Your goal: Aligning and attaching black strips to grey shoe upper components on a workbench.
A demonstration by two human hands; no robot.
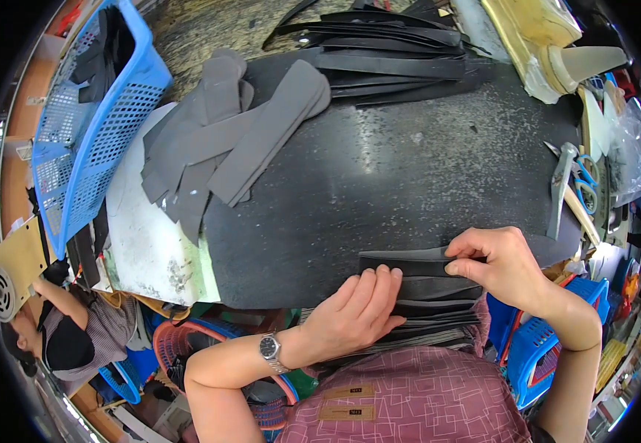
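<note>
Along the near edge of the dark work board (pixel 379 177) lies a black strip of leather-like material (pixel 416 261), with a greyer upper edge. My right hand (pixel 498 266) pinches its right end between thumb and fingers. At its left part, my left hand (pixel 353 310) lies with fingers stretched out, fingertips touching the strip's lower edge and the thumb apart. Below the board edge, a stack of similar black strips (pixel 431 310) rests across my lap, partly covered by my left hand.
Grey rounded-end pieces (pixel 268 133) lie piled at left, with long black strips (pixel 394 66) at the back. A hammer (pixel 561 188) and blue-handled scissors (pixel 586 184) are at right, below a glue container (pixel 557 66). A blue basket (pixel 99 140) stands left; another person (pixel 84 332) works beyond.
</note>
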